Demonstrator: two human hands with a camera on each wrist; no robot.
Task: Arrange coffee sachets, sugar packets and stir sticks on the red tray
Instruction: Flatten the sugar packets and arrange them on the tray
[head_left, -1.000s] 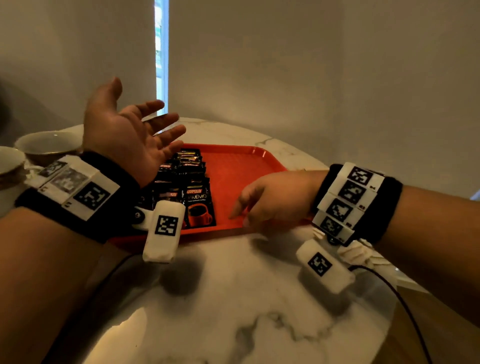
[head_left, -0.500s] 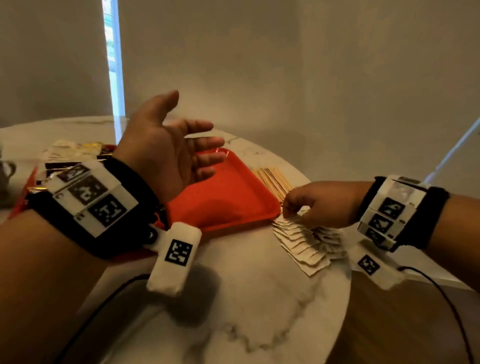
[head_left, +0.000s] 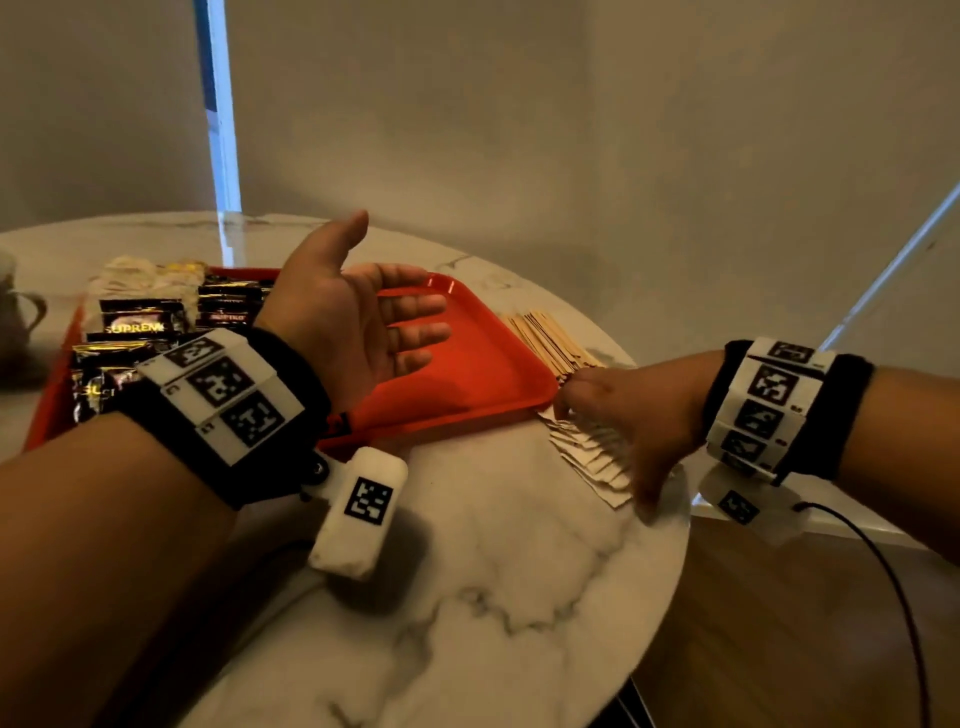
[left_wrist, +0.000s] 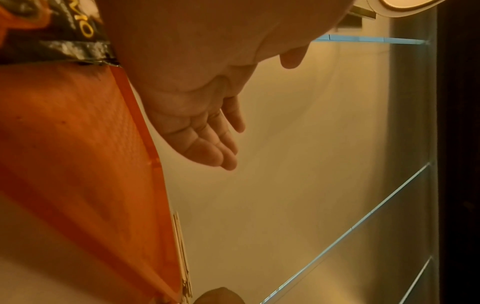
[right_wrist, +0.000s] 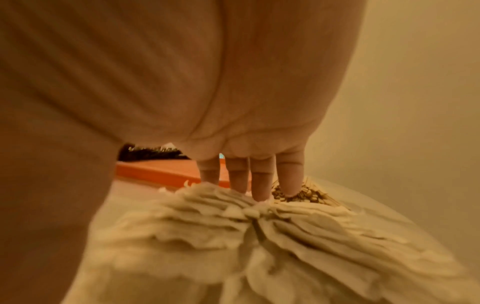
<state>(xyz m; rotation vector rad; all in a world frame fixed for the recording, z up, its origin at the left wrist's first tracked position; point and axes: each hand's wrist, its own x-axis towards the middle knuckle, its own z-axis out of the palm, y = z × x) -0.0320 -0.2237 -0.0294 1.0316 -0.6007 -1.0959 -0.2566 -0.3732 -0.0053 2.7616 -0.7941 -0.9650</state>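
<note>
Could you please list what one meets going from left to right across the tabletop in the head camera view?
Mug → coffee sachets → left hand → bare right part of the red tray → stir sticks → right hand, on the sugar packets.

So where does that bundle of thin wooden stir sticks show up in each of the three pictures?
Head view: the bundle of thin wooden stir sticks lies on the table, right of the red plastic tray.
Left wrist view: a thin strip along the tray's edge, low in the picture.
Right wrist view: the stick ends sit beneath the fingertips, right of centre.
Shared landmark: the red tray.
</note>
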